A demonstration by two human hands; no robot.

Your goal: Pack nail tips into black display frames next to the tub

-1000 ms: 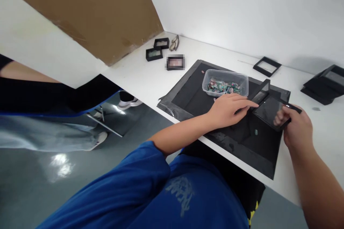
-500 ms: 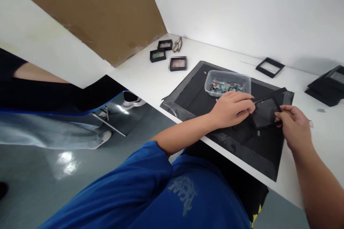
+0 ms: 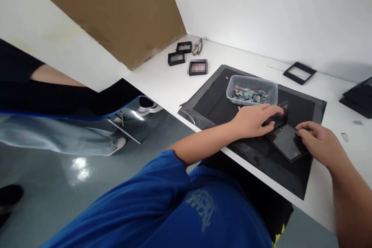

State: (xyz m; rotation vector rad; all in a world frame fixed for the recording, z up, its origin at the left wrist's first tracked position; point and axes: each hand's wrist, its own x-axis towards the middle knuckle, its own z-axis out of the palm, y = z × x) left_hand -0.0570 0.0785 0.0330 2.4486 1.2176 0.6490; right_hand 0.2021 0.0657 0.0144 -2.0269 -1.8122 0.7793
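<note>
Head view, read left to right. On the white desk [image 3: 162, 81] lie three small black frames [image 3: 176, 58], and a black mat [image 3: 215, 100] carries a clear tub of coloured pieces [image 3: 251, 91]. Since the picture a second ago, the black display case [image 3: 286, 144] has come down: then it was held open and raised above the mat, its lid tilted up; now it lies flat and closed on the mat, just in front of the tub. This suggests the closing step is done or nearly done. The left hand [image 3: 254, 120] rests on the case's far edge, fingers [image 3: 273, 111] stretched and pressing on it, not curled around it. The right hand [image 3: 318, 143] touches the near right edge, fingers bent onto the rim. The case looks thin, square and dark, with a glossy face reflecting light. Further right lie an empty black frame [image 3: 299, 73] and a stack of black cases [image 3: 359, 97].
</note>
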